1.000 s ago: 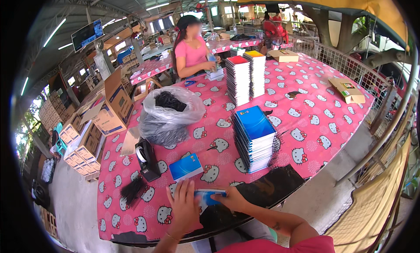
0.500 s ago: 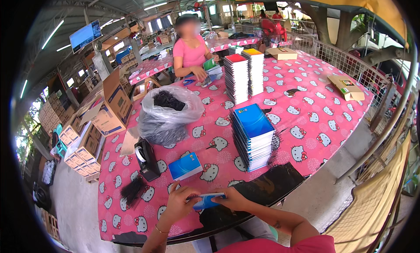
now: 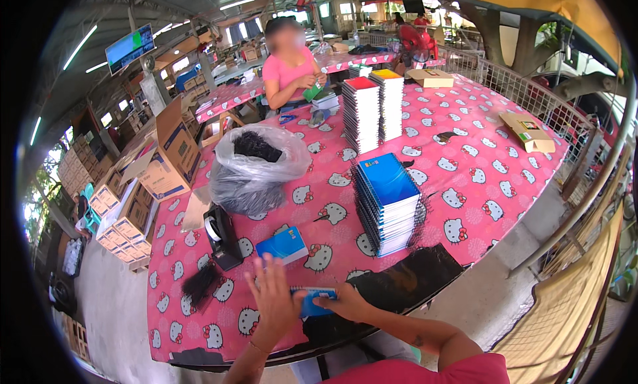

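At the near edge of the table, my right hand (image 3: 347, 304) grips a small blue-covered notebook (image 3: 311, 307) with its thumb on the cover. A binding runs along the notebook's far edge. My left hand (image 3: 274, 303) is open at the notebook's left end, its fingers stretched up and apart; whether its palm touches the notebook I cannot tell. Just beyond lies a low pile of blue-covered pads (image 3: 282, 246). To the right stands a tall stack of blue spiral notebooks (image 3: 387, 191). Thin black binding coils (image 3: 201, 284) lie in a bunch to the left.
A black tape dispenser (image 3: 222, 239) and a clear plastic bag of black coils (image 3: 249, 185) stand left. Farther back are red-topped (image 3: 361, 115) and yellow-topped (image 3: 389, 105) notebook stacks. A co-worker (image 3: 290, 72) handles a green notebook across the table. Open carton (image 3: 171, 161) at far left.
My left hand has let go of the notebook's left end and opened, fingers raised. My right hand still holds the notebook. The co-worker has lifted a green notebook and stands more upright.
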{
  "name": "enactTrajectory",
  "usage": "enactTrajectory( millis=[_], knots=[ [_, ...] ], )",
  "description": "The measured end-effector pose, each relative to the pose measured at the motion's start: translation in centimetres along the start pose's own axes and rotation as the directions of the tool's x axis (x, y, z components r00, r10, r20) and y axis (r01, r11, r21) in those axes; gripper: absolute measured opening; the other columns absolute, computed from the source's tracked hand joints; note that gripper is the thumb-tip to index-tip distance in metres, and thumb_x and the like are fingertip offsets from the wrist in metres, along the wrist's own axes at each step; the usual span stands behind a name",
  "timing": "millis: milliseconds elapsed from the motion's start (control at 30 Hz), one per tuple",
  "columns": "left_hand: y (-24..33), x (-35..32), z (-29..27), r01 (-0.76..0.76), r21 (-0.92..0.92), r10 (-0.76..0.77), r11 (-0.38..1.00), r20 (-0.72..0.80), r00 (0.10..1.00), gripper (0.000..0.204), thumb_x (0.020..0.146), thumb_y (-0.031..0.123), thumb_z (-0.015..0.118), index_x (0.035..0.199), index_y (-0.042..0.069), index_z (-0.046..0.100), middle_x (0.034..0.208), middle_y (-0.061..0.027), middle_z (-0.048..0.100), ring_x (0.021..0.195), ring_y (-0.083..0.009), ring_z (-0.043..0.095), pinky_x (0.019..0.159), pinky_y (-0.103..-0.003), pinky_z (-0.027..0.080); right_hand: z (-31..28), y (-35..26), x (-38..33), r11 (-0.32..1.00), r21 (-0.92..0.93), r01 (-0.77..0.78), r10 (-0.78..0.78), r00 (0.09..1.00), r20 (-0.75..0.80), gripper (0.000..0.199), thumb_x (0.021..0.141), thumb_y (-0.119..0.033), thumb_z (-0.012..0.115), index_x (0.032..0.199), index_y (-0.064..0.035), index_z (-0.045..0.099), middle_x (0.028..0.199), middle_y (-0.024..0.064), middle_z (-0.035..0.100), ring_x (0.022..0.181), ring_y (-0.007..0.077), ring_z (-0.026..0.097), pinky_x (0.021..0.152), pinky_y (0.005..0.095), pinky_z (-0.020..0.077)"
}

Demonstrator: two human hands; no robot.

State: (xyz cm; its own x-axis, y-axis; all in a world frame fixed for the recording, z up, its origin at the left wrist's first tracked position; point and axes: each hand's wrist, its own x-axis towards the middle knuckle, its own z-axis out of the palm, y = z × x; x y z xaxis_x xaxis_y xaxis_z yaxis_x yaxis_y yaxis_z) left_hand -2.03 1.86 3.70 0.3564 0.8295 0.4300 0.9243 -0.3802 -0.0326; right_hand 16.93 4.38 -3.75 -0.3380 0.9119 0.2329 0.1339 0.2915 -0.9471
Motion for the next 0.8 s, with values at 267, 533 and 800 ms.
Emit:
enactTrajectory(
  millis=[267,533,800],
  knots=[
    [0.6,1.1,0.1,-0.023,-0.044,0.022,0.999,-0.007,1.000,0.089,0.095,0.058,0.050,0.147,-0.012,0.033,0.154,-0.0340,0.032,0.146,-0.0512,0.024,0.117,-0.068,0.012,-0.4,-1.4,0.2,0.994,-0.006,-0.113,0.112,0.984,0.141,0.034,0.093,-0.019,0.071,0.124,-0.0050,0.067,0.095,0.0112,0.074,0.083,0.0139,0.066,0.078,0.0328,0.0524],
    [0.9,1.9,2.4,-0.028,-0.017,0.029,0.999,0.018,0.999,0.088,0.094,0.063,0.048,0.144,-0.008,0.041,0.151,-0.0301,0.038,0.146,-0.0444,0.030,0.116,-0.065,0.016,-1.1,-0.9,1.3,0.994,0.090,-0.055,0.042,0.989,0.139,0.035,0.091,-0.012,0.069,0.124,-0.0040,0.065,0.110,0.0165,0.072,0.101,0.0239,0.069,0.089,0.0362,0.0516],
    [2.3,-0.4,3.9,-0.139,-0.135,0.152,0.981,0.090,0.984,0.078,0.096,0.054,0.054,0.146,-0.004,0.041,0.155,-0.0254,0.037,0.148,-0.0406,0.029,0.116,-0.065,0.016,-1.6,-0.7,1.4,0.971,0.120,-0.206,0.183,0.967,0.175,0.042,0.086,-0.002,0.066,0.128,-0.0040,0.064,0.113,0.0155,0.072,0.104,0.0210,0.068,0.090,0.0357,0.0520]
  ],
)
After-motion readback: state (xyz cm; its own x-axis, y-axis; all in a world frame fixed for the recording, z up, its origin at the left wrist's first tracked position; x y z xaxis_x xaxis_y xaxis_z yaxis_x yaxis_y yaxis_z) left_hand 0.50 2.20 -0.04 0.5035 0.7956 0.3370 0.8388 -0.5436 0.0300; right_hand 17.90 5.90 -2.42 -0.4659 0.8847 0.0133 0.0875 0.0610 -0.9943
